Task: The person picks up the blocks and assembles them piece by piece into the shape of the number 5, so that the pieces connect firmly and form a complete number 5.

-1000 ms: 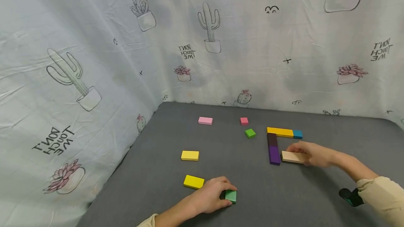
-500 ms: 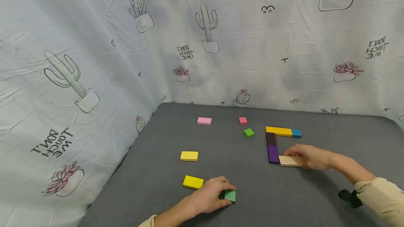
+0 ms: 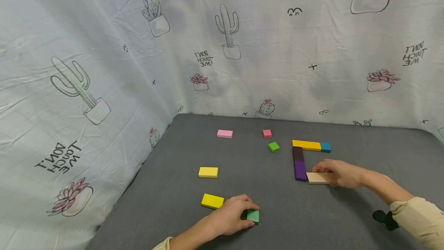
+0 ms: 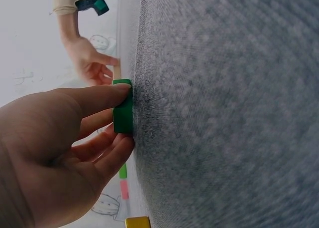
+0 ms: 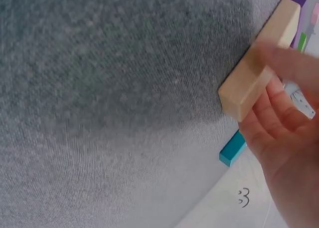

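Observation:
In the head view my right hand (image 3: 347,174) grips a pale wooden block (image 3: 317,178) lying flat on the grey table. The block's left end meets the near end of a purple block (image 3: 300,170) on its right side. A dark brown block (image 3: 298,153) continues the purple one away from me, up to a row of an orange-yellow block (image 3: 306,145) and a blue block (image 3: 325,147). My left hand (image 3: 230,216) pinches a small green block (image 4: 123,108) between thumb and fingers, down on the table. The right wrist view shows the thumb blurred over the wooden block (image 5: 259,58).
Two yellow blocks (image 3: 208,172) lie left of centre, the nearer one beside my left hand. Farther back are a pink block (image 3: 224,134), a red block (image 3: 267,133) and a bright green block (image 3: 273,147). A printed curtain (image 3: 263,49) borders the table behind and at left.
My right hand has drawn the wooden block slightly nearer to me and against the purple block's near end. The left hand has stayed on the green block.

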Motion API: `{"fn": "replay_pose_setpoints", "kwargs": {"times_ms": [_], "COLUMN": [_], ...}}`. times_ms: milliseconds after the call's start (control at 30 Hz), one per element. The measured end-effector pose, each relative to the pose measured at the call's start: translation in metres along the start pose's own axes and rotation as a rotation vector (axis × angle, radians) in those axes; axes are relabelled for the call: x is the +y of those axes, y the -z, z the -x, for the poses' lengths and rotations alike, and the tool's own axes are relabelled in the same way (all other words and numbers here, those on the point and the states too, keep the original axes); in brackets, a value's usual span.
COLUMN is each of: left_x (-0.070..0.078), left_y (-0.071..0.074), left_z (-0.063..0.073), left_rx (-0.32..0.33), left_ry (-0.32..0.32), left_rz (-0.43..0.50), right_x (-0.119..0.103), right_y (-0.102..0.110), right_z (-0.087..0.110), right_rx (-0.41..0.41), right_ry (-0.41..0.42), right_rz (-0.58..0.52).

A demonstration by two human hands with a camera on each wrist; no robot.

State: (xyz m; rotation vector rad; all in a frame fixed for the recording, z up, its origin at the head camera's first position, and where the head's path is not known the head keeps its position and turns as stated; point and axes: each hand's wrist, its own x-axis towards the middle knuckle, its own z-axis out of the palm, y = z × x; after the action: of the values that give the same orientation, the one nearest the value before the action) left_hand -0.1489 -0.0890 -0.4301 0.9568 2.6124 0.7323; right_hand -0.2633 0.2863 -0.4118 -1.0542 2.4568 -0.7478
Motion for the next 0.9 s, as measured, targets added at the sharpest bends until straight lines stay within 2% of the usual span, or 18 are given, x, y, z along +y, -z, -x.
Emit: {"fn": "replay_pose_setpoints", "kwargs": {"times_ms": [133, 333, 433, 567, 700, 900], "left_x": [0.001, 0.000, -0.001, -0.001, -0.001, -0.001], "left_y": [-0.001, -0.001, -0.001, -0.001, -0.001, 0.000], "left_z": [0.000, 0.000, -0.001, 0.000, 0.000, 0.000], "left_rx": [0.008, 0.008, 0.005, 0.006, 0.017, 0.009], "left_ry": [0.002, 0.000, -0.005, -0.012, -0.017, -0.011], "left_rz": [-0.013, -0.008, -0.007, -0.002, -0.006, -0.007], "right_x": [0.003, -0.001, -0.002, -0.006, -0.013, -0.023], "right_y": [0.003, 0.013, 0.018, 0.024, 0.026, 0.024], "right_z": [-0.001, -0.007, -0.013, -0.024, -0.040, -0.065], "right_rx": [0.038, 0.164, 0.226, 0.253, 0.266, 0.226], "right_ry": [0.096, 0.047, 0.031, -0.015, -0.061, -0.086], "right_rz": [0.006, 0.028, -0.066, -0.236, -0.311, -0.393]}}
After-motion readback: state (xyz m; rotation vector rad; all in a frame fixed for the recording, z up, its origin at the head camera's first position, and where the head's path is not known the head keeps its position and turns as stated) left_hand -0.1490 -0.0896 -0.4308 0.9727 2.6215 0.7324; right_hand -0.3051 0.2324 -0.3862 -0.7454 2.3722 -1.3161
